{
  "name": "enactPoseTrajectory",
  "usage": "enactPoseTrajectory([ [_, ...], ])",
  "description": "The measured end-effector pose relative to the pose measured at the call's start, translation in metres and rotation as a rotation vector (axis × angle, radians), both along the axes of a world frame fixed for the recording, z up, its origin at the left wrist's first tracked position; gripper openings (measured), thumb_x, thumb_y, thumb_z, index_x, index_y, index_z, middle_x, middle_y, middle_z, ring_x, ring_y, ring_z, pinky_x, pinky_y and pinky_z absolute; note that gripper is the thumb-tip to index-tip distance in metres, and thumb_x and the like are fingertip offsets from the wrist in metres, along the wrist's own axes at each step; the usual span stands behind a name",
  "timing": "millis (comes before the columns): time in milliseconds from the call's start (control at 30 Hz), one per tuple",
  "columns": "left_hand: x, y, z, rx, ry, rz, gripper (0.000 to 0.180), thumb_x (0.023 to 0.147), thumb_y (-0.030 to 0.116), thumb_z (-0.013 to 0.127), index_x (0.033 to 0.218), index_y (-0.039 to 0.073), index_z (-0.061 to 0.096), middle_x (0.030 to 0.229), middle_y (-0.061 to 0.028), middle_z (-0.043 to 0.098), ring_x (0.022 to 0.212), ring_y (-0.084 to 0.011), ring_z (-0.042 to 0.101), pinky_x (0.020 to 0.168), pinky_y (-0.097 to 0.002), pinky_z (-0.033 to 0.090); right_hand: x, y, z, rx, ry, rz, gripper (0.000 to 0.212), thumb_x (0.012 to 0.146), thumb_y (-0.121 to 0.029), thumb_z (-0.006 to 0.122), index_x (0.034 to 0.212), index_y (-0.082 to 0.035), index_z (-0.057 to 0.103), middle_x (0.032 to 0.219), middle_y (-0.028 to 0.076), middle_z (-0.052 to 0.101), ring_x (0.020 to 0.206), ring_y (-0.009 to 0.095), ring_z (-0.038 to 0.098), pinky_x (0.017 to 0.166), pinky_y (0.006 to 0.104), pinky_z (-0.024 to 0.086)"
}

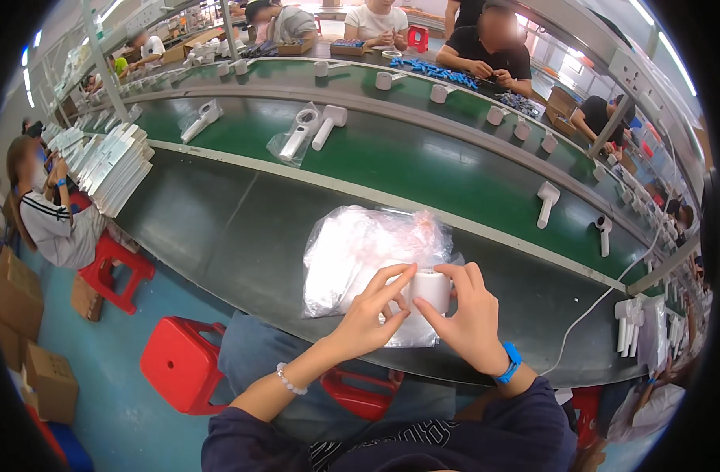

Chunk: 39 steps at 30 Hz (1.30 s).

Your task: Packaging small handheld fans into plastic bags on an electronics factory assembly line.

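A white, cylinder-shaped plastic piece (pixel 431 292) stands upright just in front of me, above the near edge of a heap of clear plastic bags. My right hand (pixel 468 316) grips it from the right, thumb across its front and fingers at its top rim. My left hand (pixel 373 311) is curved with fingers apart; its index fingertip reaches the piece's upper left edge, and the thumb is close to its left side. Whether a handle is joined to the piece is hidden. The clear bags (pixel 348 259) lie beyond and to the left of my hands on the dark worktable (pixel 210 212).
A green conveyor belt (pixel 423 177) runs past the table, carrying white handled devices (pixel 547 203), one in a clear bag (pixel 295 135). White flat packs (pixel 112 169) are stacked at left. A white cable (pixel 584 315) crosses the table at right. Red stools (pixel 183 366) stand below. Several people work around the line.
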State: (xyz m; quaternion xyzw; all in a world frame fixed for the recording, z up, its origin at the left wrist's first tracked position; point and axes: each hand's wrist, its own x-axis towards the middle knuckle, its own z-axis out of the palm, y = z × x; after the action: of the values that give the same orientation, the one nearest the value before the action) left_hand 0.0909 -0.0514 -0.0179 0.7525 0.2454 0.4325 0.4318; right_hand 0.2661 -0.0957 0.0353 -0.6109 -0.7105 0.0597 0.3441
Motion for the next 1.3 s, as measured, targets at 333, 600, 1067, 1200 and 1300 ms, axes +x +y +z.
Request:
enactPoseTrajectory([
  [333,0.008,-0.006,0.003,-0.182,0.005,-0.117,0.068,0.081,-0.010,0.061,0.144,0.009,0.042,0.139,-0.0108,0.038,0.087,-0.0092,0.059,0.057,-0.0175,0.050,0.026,-0.002,0.015,-0.176,0.168,0.066,0.044,0.069,-0.019,0.080,0.104,-0.003,0.059,0.093,0.009,0.056,0.071,0.021,0.057,0.061,0.0269,0.047],
  [600,0.015,-0.011,-0.002,-0.242,0.009,-0.135,0.068,0.082,-0.009,0.061,0.144,0.008,0.041,0.138,-0.0104,0.037,0.088,-0.0098,0.058,0.058,-0.0177,0.051,0.004,-0.016,-0.021,0.044,-0.032,-0.105,0.045,0.067,-0.019,0.080,0.106,-0.007,0.059,0.097,0.007,0.054,0.084,0.023,0.052,0.074,0.0322,0.037],
  [1067,0.016,0.004,0.008,-0.790,-0.456,-0.576,0.064,0.086,-0.005,0.061,0.145,0.005,0.038,0.144,-0.0079,0.033,0.095,-0.0135,0.055,0.068,-0.0214,0.053,0.054,0.021,-0.072,0.395,0.034,0.422,0.071,0.063,-0.018,0.083,0.125,-0.006,0.050,0.125,0.019,0.055,0.108,0.036,0.055,0.094,0.0440,0.042],
  [1200,0.013,0.012,-0.003,-0.203,-0.108,-0.234,0.065,0.083,-0.001,0.062,0.143,0.009,0.038,0.135,-0.0116,0.046,0.106,-0.0212,0.059,0.084,-0.0320,0.052,0.070,0.062,-0.050,0.368,0.178,0.208,0.067,0.065,-0.010,0.081,0.123,-0.004,0.048,0.113,0.016,0.056,0.102,0.031,0.057,0.089,0.0379,0.046],
  [1300,0.013,0.016,-0.039,0.237,0.271,-0.166,0.060,0.082,0.004,0.062,0.138,0.009,0.043,0.133,-0.0144,0.047,0.113,-0.0276,0.056,0.091,-0.0388,0.047,0.068,0.123,-0.012,0.412,0.361,0.054,0.047,0.084,-0.009,0.069,0.124,-0.003,0.047,0.112,0.007,0.053,0.103,0.018,0.053,0.093,0.0312,0.044],
])
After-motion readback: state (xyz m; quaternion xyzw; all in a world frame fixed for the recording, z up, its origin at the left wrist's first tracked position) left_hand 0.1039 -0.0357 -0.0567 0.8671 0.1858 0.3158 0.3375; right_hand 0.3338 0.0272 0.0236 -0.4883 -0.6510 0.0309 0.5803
